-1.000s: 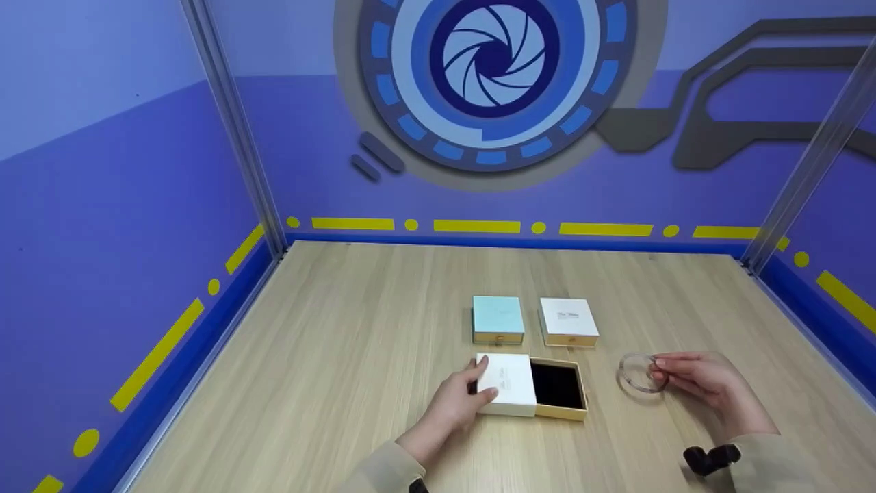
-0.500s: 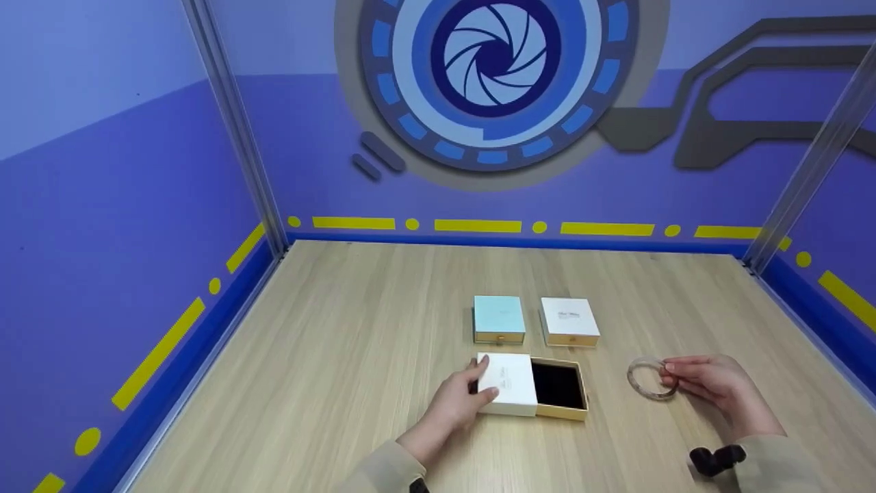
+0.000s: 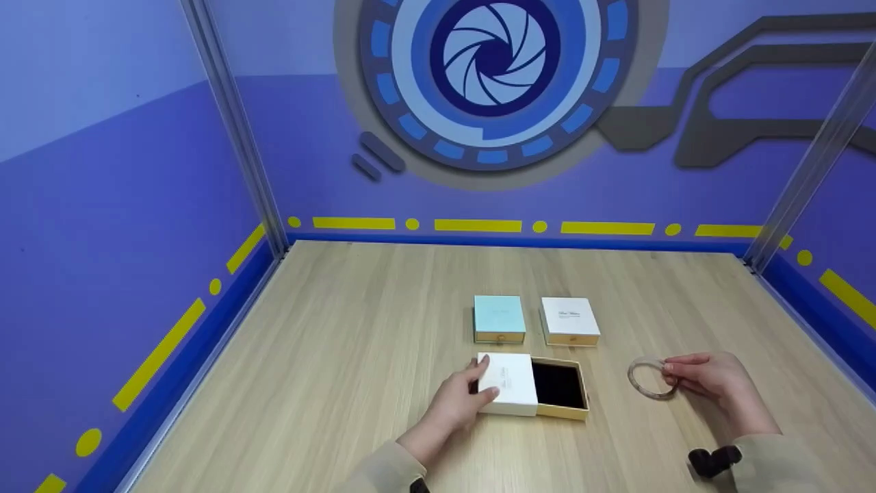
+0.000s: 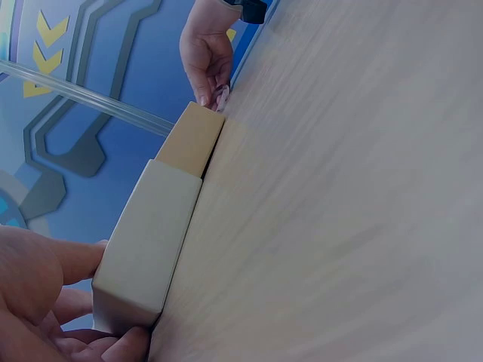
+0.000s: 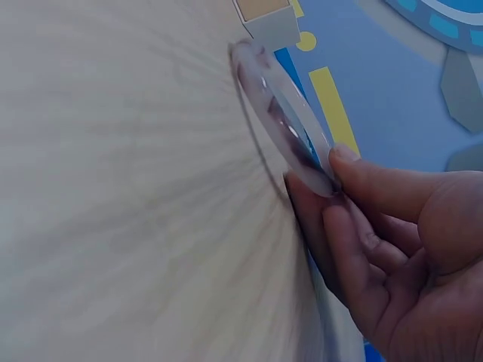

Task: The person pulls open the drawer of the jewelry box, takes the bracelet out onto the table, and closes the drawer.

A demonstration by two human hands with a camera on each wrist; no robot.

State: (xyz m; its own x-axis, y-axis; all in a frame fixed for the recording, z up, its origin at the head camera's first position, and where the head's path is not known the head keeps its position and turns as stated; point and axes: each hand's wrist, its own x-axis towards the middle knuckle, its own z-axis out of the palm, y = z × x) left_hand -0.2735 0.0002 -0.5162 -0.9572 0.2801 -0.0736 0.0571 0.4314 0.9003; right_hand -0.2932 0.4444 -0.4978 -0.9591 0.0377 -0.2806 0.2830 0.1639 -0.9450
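Note:
In the head view a white drawer box (image 3: pixel 514 400) lies at the front of the table, its gold-edged drawer (image 3: pixel 562 412) pulled out to the right and showing a black lining. My left hand (image 3: pixel 453 402) grips the sleeve's left end, thumb and fingers on its top and side. To the right, my right hand (image 3: pixel 708 380) pinches a bangle (image 3: pixel 633 388) by its right edge. The right wrist view shows the bangle (image 5: pixel 283 124) as translucent with brownish patches, tilted close over the tabletop, between thumb and fingers. Whether it touches the table I cannot tell.
Behind the white box stand a closed mint-green box (image 3: pixel 499 315) and another closed white box (image 3: pixel 569 316), side by side, both with gold drawer fronts. The wooden table (image 3: pixel 356 329) is bounded by blue panels (image 3: pixel 137 239) and metal posts (image 3: pixel 239 130).
My right hand has shifted slightly right with the bangle, away from the drawer, then stayed almost still. The left hand and the boxes keep their places.

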